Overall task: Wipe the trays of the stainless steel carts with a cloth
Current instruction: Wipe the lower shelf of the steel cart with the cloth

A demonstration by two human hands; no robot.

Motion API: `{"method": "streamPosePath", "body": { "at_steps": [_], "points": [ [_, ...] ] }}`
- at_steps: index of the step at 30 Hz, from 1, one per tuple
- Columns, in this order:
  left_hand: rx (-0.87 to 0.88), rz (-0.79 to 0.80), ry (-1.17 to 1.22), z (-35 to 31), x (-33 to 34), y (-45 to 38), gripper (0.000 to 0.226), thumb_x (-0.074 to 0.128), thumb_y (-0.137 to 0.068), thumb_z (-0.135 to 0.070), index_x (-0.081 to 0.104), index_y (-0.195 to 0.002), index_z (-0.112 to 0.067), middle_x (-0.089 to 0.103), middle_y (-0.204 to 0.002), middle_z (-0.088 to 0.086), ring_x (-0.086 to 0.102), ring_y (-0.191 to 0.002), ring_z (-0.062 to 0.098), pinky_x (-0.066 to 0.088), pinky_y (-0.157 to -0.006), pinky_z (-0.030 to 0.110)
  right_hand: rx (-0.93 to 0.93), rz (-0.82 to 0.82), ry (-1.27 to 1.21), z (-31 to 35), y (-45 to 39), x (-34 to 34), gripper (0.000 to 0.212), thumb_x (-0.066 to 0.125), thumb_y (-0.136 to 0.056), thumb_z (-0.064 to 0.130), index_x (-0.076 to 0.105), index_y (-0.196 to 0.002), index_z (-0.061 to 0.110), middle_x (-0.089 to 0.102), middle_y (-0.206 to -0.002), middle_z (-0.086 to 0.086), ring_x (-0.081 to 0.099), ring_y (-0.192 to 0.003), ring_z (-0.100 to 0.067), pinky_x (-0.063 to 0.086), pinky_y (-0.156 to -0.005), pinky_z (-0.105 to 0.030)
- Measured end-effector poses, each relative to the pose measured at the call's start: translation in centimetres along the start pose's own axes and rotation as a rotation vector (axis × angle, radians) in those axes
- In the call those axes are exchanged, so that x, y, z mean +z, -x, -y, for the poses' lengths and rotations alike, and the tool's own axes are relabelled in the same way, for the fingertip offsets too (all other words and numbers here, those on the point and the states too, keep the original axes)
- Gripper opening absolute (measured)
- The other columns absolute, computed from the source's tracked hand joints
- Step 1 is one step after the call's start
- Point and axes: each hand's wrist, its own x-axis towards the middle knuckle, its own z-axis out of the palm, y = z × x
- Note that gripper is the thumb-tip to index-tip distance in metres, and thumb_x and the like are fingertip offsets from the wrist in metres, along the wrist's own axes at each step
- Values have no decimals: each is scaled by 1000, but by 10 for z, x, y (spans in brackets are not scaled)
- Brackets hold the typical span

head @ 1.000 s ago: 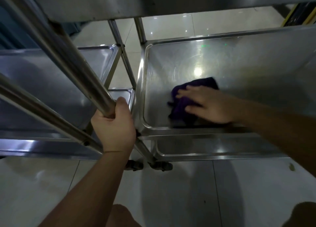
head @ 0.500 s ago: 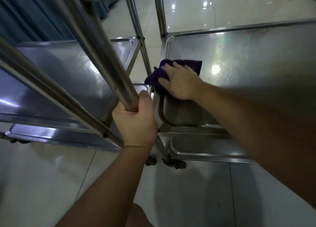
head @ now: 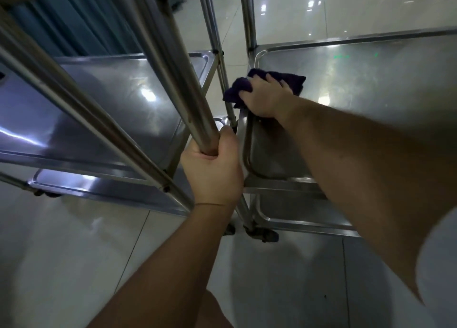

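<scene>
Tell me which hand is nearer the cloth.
Right. The right hand presses on the cloth at the tray's left rim; the left hand grips a cart post, nearer the camera and apart from it.

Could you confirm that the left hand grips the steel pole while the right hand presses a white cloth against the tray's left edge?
Not quite: the cloth is dark purple, not white, as the head view shows. The left hand does grip the pole, and the right hand presses it at the tray's left edge.

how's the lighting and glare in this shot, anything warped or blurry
Head view: dim overall, with bright glare spots on the right tray, the left cart's tray and the glossy floor; wide-angle distortion bows the steel post; the near right forearm looks soft, while the purple cloth under the right hand stays readable.
</scene>
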Motion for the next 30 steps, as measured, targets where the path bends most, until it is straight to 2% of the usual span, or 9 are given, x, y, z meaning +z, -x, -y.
{"method": "streamPosePath", "body": {
  "at_steps": [3, 6, 9, 12, 16, 20, 23, 26, 30],
  "points": [
    [-18, 13, 5, -2, 1, 0, 44, 67, -84, -31, 34, -55, -27, 32, -53, 5, 32, -48, 24, 34, -51, 35, -66, 5, 35, 14, 20, 10, 65, 35, -101, 55, 28, -161, 30, 23, -170, 4, 14, -158, -24, 7, -126, -53],
    [-27, 20, -5, -5, 1, 1, 42, 67, -84, -34, 43, -50, -31, 38, -49, -5, 38, -47, 18, 37, -50, 33, -137, 8, -19, 19, 71, 19, 69, 37, -103, 55, 22, -163, 25, 23, -170, 2, 15, -157, -22, 7, -126, -48],
    [-53, 21, -33, -5, 0, 1, 38, 67, -84, -36, 48, -52, -30, 46, -51, -2, 45, -47, 18, 42, -50, 32, -190, -4, -56, 21, 124, 34, 67, 34, -106, 54, 17, -164, 25, 20, -171, 5, 13, -158, -16, 5, -127, -43],
    [-49, 5, -89, -8, 0, 2, 36, 67, -85, -41, 52, -53, -31, 51, -52, 0, 52, -51, 20, 47, -54, 34, -130, 9, -71, 23, 154, 40, 66, 31, -107, 52, 11, -165, 28, 13, -172, 9, 6, -158, -11, -1, -126, -37],
    [-65, 0, -146, -13, 0, 3, 36, 65, -86, -44, 56, -53, -33, 54, -53, -2, 57, -52, 18, 48, -56, 35, -128, 16, -58, 18, 182, 38, 64, 33, -106, 49, 16, -165, 27, 16, -171, 8, 7, -158, -11, 1, -127, -38],
    [-98, -5, -165, -21, -1, 6, 36, 63, -84, -43, 53, -51, -33, 51, -52, 0, 54, -50, 18, 47, -53, 35, -176, 56, -29, 0, 208, 31, 67, 33, -103, 56, 19, -163, 30, 20, -170, 8, 11, -157, -10, 5, -125, -36],
    [-107, 7, -174, -27, -2, 10, 30, 61, -82, -43, 54, -59, -26, 53, -55, 3, 56, -52, 17, 51, -51, 30, -196, 80, 29, -18, 225, 24, 69, 36, -103, 60, 19, -163, 32, 18, -170, 11, 10, -157, -9, 6, -125, -35],
    [-129, 21, -189, -34, -3, 16, 36, 60, -86, -38, 60, -74, -4, 58, -56, 4, 57, -49, 11, 47, -45, 20, -192, 96, 66, -41, 240, 16, 68, 40, -103, 59, 19, -163, 34, 16, -171, 14, 7, -157, -7, 8, -128, -37],
    [-189, 16, -299, -44, -5, 23, 29, 61, -86, -41, 62, -80, -13, 66, -67, 11, 57, -52, 9, 47, -48, 25, -142, 53, 88, -72, 260, 4, 66, 40, -104, 58, 21, -162, 34, 18, -170, 14, 9, -157, -8, 8, -126, -35]
  ]
}}
